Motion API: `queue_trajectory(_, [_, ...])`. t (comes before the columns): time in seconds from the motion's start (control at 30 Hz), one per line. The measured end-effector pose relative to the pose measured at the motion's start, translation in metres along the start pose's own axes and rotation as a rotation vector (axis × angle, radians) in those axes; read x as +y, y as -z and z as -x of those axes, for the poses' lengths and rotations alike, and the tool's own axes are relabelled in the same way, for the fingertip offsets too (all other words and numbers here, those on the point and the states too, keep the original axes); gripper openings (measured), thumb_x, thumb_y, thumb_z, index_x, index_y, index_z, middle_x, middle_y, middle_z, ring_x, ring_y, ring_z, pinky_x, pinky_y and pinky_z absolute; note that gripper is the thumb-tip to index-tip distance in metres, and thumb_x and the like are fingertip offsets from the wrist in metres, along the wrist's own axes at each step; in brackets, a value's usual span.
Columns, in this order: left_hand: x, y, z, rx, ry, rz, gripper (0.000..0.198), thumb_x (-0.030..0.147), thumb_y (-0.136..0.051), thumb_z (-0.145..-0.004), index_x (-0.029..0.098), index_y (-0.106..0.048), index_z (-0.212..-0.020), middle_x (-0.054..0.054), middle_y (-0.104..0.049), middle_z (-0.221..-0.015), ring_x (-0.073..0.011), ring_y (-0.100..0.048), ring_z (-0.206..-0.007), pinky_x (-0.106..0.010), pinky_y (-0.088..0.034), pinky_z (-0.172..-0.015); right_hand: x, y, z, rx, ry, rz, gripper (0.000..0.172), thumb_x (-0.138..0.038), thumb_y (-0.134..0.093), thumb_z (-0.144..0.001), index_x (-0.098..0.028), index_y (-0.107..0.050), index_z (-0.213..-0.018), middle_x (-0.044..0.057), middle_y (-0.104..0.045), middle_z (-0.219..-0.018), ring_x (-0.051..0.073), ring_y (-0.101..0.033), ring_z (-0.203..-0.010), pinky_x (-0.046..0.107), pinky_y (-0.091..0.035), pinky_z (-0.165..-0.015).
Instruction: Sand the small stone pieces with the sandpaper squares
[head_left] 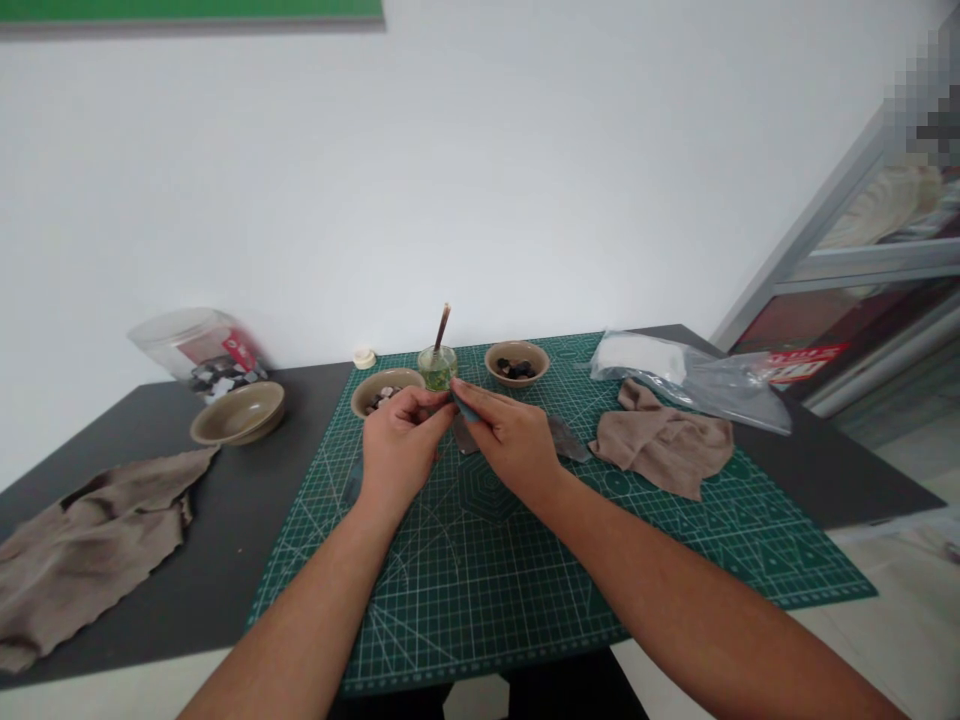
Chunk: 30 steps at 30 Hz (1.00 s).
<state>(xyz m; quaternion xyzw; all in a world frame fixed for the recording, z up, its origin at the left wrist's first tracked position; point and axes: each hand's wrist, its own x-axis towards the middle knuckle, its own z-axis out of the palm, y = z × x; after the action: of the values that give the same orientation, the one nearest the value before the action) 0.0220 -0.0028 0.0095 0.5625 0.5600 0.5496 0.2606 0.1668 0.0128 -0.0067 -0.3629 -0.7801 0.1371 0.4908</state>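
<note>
Above the green cutting mat (420, 600), my two hands meet at the fingertips. My left hand (397, 440) is closed in a pinch; whatever sits between its thumb and fingers is hidden or too small to name. In my right hand (517, 430) there is a small, flat blue-grey piece (466, 410), pressed under the fingers against the left fingertips. Just beyond the left hand stands a tan bowl (397, 380) of pale and dark pieces. A glass jar (438, 372) with green contents and a brown-handled stick (442, 328) is behind the fingertips.
Farther back is another tan bowl (517, 350) with dark pieces. Right lie a brown cloth (667, 440) and a plastic bag (720, 390). On the left are a third bowl (240, 415), a transparent tub (191, 340) and a second brown cloth (112, 530). A wall rises behind.
</note>
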Motion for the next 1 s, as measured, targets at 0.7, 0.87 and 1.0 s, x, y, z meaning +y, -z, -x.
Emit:
queue_trajectory(0.7, [-0.011,0.000,-0.009,0.129,-0.193,0.132,0.016,0.027,-0.076,-0.069,0.017,-0.066,-0.077,-0.002,-0.068,-0.089,-0.0089,-0.059,-0.060,-0.024,-0.051,-0.056,0.012,-0.011,-0.007,-0.064,-0.391,-0.351,0.022,-0.024,-0.054,-0.082,-0.019,-0.072,-0.094,0.001,-0.070,-0.080,0.016,-0.063,-0.072,0.025,-0.047,-0.066])
queue_trajectory(0.87, [-0.005,-0.001,-0.010,0.096,-0.155,0.299,0.021,0.022,-0.074,-0.070,0.019,-0.064,-0.089,-0.001,-0.067,-0.089,-0.0133,-0.067,-0.073,-0.030,-0.057,-0.073,0.018,-0.010,-0.010,0.129,-0.476,-0.375,0.021,-0.027,-0.056,-0.078,-0.018,-0.065,-0.095,0.003,-0.068,-0.084,0.018,-0.062,-0.076,0.030,-0.051,-0.070])
queue_trajectory(1.0, [0.000,0.000,-0.009,0.061,-0.110,0.247,0.017,0.026,-0.070,-0.074,0.018,-0.068,-0.089,-0.001,-0.068,-0.087,-0.0134,-0.066,-0.073,-0.031,-0.057,-0.076,0.015,-0.009,-0.011,0.172,-0.534,-0.510,0.020,-0.031,-0.060,-0.072,-0.021,-0.056,-0.089,-0.001,-0.060,-0.077,0.016,-0.057,-0.068,0.029,-0.053,-0.061])
